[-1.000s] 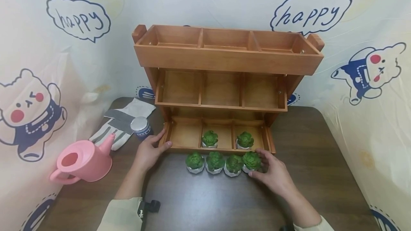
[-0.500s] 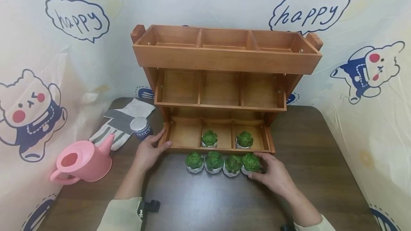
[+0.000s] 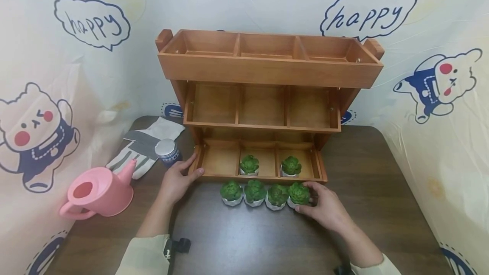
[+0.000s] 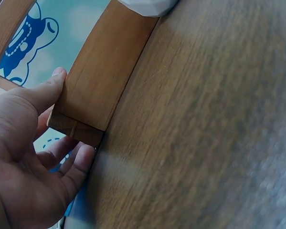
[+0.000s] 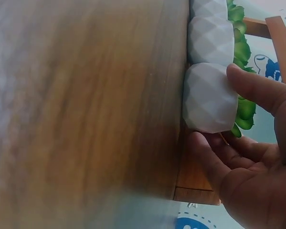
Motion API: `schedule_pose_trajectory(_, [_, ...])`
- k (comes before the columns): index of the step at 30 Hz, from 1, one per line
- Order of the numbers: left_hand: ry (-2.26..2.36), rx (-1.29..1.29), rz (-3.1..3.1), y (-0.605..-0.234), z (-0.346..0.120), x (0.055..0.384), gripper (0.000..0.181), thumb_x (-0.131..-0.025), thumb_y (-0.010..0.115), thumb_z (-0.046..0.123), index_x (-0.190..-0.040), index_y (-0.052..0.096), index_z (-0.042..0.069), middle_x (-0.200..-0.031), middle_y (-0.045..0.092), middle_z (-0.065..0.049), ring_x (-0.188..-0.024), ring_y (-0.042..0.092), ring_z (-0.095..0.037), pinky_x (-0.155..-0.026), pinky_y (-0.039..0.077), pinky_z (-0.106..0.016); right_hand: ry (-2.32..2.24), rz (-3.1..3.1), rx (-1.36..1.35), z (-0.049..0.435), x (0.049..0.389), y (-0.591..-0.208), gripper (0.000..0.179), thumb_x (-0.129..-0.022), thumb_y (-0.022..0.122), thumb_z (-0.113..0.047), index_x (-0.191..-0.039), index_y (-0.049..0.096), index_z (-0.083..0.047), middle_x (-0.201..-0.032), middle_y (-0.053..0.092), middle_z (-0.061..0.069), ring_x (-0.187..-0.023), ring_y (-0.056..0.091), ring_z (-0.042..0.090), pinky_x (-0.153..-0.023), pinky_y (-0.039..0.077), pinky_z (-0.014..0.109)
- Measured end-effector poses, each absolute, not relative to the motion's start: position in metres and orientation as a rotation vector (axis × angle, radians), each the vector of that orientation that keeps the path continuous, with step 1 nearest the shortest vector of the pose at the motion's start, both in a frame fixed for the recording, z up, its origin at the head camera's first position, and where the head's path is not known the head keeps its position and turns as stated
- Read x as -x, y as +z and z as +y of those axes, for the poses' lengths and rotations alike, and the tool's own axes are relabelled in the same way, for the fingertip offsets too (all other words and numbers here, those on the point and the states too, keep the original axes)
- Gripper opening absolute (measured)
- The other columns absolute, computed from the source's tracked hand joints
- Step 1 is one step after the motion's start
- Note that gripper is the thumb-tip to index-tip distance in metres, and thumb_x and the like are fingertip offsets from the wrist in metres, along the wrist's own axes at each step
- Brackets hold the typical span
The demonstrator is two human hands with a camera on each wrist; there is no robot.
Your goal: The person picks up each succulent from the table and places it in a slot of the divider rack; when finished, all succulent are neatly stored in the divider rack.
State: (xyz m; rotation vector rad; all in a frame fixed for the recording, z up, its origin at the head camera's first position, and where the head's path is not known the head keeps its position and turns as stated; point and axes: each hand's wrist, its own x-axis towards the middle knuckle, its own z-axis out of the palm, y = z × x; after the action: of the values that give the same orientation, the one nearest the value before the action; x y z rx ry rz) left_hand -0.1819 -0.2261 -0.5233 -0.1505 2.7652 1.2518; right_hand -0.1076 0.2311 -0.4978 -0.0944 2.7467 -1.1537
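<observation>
A three-tier wooden shelf (image 3: 267, 70) stands on the dark tabletop (image 3: 382, 190) before you, its bottom tier (image 3: 219, 160) held at the end corner by your left grip (image 3: 178, 181), thumb at the front. Your right grip (image 3: 326, 205), narrowed, holds the rightmost potted plant (image 3: 299, 193) of a row of four, just in front of the shelf, by its white pot (image 5: 212, 98). One plant (image 3: 249, 164) sits in the tier's middle compartment, another plant (image 3: 291, 166) in the right one. The step in hand appears to be securing that single pot while you steady the shelf; the next move would call for a straight lift, easing it off its neighbour (image 3: 278, 195) and over the front board (image 4: 104, 62).
</observation>
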Motion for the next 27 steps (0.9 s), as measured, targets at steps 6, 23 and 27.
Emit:
schedule_pose_trajectory(6, [1.265, 0.160, 2.763, -0.524, -0.226, 0.182, 0.074, -0.093, 0.074, 0.053, -0.156, 0.048, 0.025, -0.154, 0.046, -0.026, -0.141, 0.043, -0.047, -0.114, 0.034, -0.065, -1.157, 2.747, 0.079, 0.233, 0.109, -0.498, 0.073, -0.075, 0.094, -0.033, -0.133, 0.062, -0.001, -0.128, 0.068, 0.017, -0.101, 0.073, 0.027, -0.087, 0.060, 0.044])
schedule_pose_trajectory(23, [1.256, 0.165, 2.757, -0.525, -0.227, 0.184, 0.074, -0.093, 0.074, 0.053, -0.156, 0.048, 0.027, -0.154, 0.045, -0.027, -0.140, 0.043, -0.048, -0.114, 0.034, -0.065, -1.156, 2.813, 0.117, 0.234, 0.108, -0.477, 0.069, -0.074, 0.094, -0.038, -0.128, 0.065, -0.006, -0.120, 0.071, 0.012, -0.097, 0.072, 0.021, -0.084, 0.059, 0.044])
schedule_pose_trajectory(27, [1.256, 0.148, 2.780, -0.526, -0.228, 0.183, 0.073, -0.093, 0.075, 0.053, -0.156, 0.049, 0.025, -0.151, 0.049, -0.026, -0.137, 0.047, -0.046, -0.112, 0.036, -0.064, -1.155, 2.832, 0.142, 0.233, 0.108, -0.471, 0.068, -0.074, 0.094, -0.035, -0.127, 0.065, -0.005, -0.117, 0.071, 0.011, -0.096, 0.071, 0.021, -0.084, 0.059, 0.044])
